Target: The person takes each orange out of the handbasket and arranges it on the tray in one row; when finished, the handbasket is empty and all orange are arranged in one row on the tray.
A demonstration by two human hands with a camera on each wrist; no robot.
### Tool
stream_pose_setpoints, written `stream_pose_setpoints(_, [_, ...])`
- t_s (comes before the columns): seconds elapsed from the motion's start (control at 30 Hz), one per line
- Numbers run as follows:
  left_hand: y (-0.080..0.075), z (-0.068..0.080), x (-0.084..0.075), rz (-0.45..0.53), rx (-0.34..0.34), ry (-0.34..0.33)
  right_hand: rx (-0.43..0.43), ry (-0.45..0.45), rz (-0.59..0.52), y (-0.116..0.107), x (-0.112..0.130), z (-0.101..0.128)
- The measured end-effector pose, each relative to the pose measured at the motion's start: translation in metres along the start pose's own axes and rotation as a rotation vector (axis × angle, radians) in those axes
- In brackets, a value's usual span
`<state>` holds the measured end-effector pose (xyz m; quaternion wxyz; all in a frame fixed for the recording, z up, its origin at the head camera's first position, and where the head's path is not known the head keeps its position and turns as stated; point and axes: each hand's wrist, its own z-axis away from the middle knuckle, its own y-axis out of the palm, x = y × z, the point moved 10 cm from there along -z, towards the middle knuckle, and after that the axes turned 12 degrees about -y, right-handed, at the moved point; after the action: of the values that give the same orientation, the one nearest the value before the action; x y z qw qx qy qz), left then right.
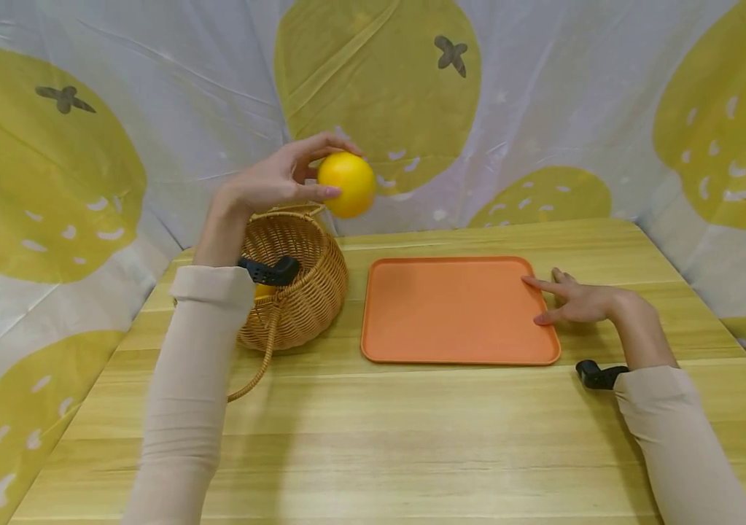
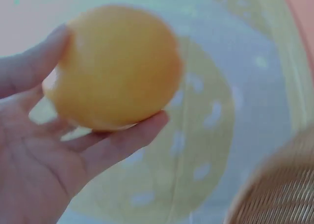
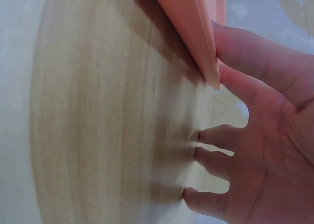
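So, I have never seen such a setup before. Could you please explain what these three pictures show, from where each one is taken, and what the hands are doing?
There is no machine here: a person works with two bare hands and wears three cameras. The large picture comes from a camera on the head, looking down at a wooden table. The two smaller pictures come from cameras on the wrists, one for each hand.

On the table stand a wicker basket and, to its right, a flat orange tray with nothing on it.

The left hand holds a round yellow-orange fruit in the air above the basket; the left wrist view shows the fingers curled round it. The right hand rests on the table with straight fingers, touching the tray's right edge.
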<state>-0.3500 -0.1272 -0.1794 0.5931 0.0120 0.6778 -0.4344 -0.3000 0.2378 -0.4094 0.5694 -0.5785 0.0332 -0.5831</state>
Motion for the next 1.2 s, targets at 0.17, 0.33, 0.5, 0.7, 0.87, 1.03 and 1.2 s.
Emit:
stream_pose_setpoints(0.17, [0.025, -0.020, -0.011, 0.045, -0.089, -0.031, -0.002, -0.003, 0.000, 0.000, 0.000, -0.001])
stream_pose_setpoints(0.33, [0.043, -0.034, -0.007, 0.076, -0.237, -0.101, -0.003, -0.002, -0.004, 0.000, -0.001, -0.002])
stream_pose_setpoints(0.5, [0.057, -0.041, 0.005, 0.165, -0.381, -0.114, 0.001, -0.004, -0.006, 0.001, -0.002, -0.004])
stream_pose_setpoints(0.7, [0.074, -0.041, 0.025, 0.163, -0.499, -0.106, 0.002, -0.003, -0.005, 0.000, -0.002, -0.004])
stream_pose_setpoints(0.87, [0.093, -0.044, 0.046, 0.110, -0.538, -0.124, 0.000, 0.002, -0.004, 0.000, -0.003, -0.003])
stream_pose_setpoints(1.03, [0.108, -0.047, 0.067, 0.106, -0.566, -0.158, -0.001, 0.006, -0.013, 0.000, -0.002, -0.002])
stream_pose_setpoints(1.2, [0.119, -0.050, 0.084, 0.111, -0.573, -0.200, -0.003, 0.004, -0.016, -0.001, -0.002, -0.002])
